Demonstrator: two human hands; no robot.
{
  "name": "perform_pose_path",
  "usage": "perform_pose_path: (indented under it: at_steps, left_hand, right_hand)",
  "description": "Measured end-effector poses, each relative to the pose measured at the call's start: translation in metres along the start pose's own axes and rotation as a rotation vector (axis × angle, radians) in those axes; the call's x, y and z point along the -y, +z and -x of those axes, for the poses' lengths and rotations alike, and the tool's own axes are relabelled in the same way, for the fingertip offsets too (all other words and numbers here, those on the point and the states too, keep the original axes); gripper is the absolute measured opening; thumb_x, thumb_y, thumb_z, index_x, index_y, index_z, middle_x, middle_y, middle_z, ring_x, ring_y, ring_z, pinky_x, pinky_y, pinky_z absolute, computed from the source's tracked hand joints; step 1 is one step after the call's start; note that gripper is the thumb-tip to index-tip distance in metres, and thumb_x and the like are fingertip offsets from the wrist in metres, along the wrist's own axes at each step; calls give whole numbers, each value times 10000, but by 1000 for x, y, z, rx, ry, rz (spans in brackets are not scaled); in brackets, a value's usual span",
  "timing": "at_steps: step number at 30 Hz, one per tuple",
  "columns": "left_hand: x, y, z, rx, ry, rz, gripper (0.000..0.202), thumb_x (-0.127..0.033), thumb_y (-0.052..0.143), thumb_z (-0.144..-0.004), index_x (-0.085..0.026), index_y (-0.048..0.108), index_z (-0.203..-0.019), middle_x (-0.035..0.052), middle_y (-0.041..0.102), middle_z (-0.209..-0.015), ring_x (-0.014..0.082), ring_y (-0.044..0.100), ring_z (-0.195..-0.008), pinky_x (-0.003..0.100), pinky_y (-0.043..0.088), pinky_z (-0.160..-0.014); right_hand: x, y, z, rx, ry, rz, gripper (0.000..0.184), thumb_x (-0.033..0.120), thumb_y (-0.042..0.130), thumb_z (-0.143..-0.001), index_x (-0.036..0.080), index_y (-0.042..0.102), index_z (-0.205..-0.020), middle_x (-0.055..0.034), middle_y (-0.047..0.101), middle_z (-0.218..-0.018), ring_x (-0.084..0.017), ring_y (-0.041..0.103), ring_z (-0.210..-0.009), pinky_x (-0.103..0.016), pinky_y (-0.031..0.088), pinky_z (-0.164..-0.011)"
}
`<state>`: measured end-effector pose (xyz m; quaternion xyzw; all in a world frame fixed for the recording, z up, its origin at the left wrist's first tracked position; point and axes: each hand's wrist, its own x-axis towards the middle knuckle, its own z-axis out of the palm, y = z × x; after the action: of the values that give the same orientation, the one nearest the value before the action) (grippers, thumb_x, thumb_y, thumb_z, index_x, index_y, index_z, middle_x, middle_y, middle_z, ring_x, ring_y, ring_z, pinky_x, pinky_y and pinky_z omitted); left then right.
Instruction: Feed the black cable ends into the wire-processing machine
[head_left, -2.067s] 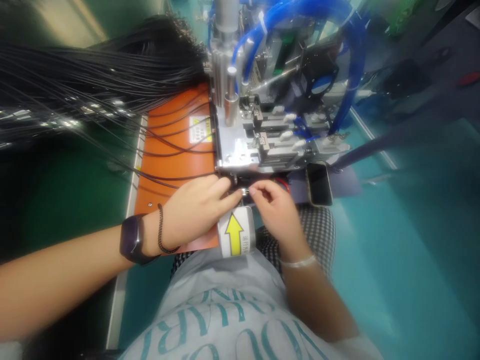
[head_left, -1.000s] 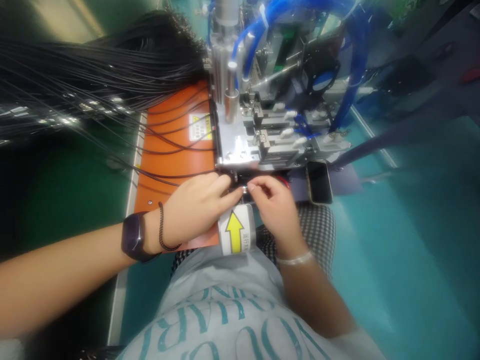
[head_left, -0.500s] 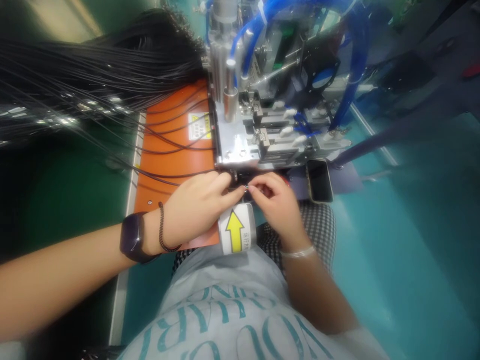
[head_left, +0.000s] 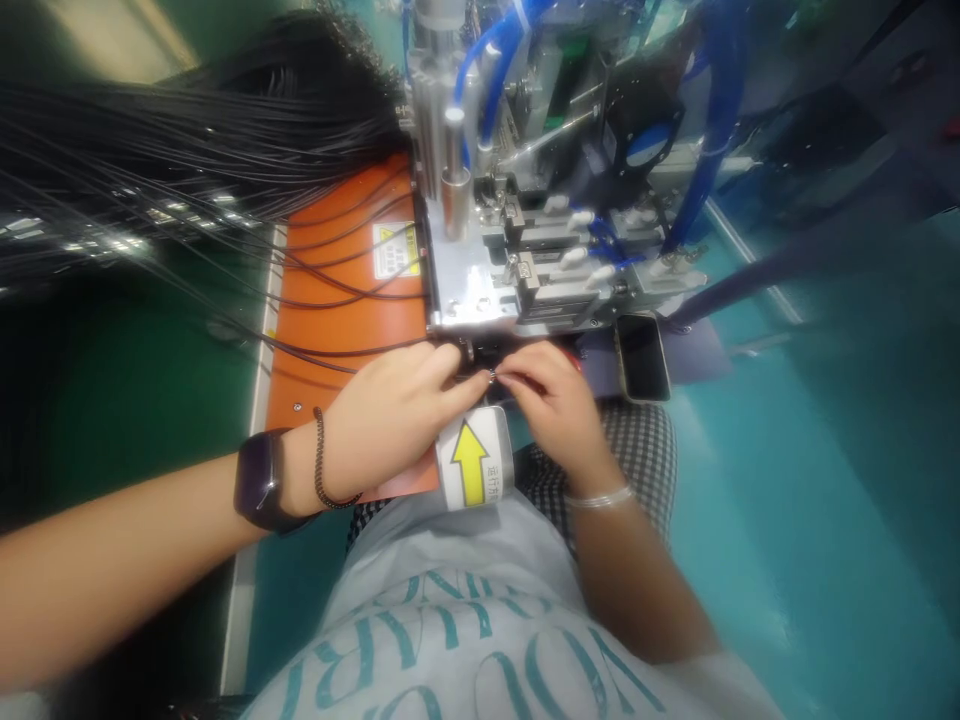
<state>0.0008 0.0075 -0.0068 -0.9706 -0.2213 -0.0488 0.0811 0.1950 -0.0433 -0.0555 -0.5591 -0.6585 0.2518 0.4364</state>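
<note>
Left hand (head_left: pixel 390 412) and right hand (head_left: pixel 556 398) are both pinching the metal cable tip (head_left: pixel 490 376), steadying it under the fixture plate (head_left: pixel 472 290) edge.

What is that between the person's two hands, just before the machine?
A tiny shiny piece, pinched from both sides by the left hand and right hand. The head view shows it; too small to identify.
</note>
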Motion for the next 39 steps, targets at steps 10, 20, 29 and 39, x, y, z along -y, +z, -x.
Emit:
perform_pose_path:
  at_steps: [10,20,29,39]
  left_hand:
    - [0,-1,-1,-3,22,-45,338,-149,443,-870,-215,534,-1189,57,514,-849,182,490,-721,287,360,-563]
    - [0,-3,-1,-15,17,-13,337,-138,411,-886,-207,538,-1190,53,506,-853,184,475,-708,295,347,-562]
    - [-1,-3,-1,-11,9,3,316,-147,378,-900,-209,561,-1151,54,512,-838,179,468,-690,294,351,-558]
    - [0,-3,0,-24,8,6,335,-136,390,-888,-198,546,-1179,64,526,-859,184,488,-711,296,362,-558]
  right_hand:
    - [-4,1,2,18,-3,-9,147,192,490,-901,255,618,-865,-17,558,-887,-175,551,-860,-331,457,-778]
    - [-4,-1,0,26,-34,-38,146,182,479,-910,256,594,-859,-12,554,-877,-171,540,-872,-332,449,-803]
    - [5,-3,-2,16,51,10,90,199,559,-868,232,621,-923,-27,576,-914,-175,558,-825,-310,467,-706]
    - [12,-1,-2,41,-10,93,126,163,470,-903,234,573,-886,-39,565,-910,-202,546,-893,-361,447,-821]
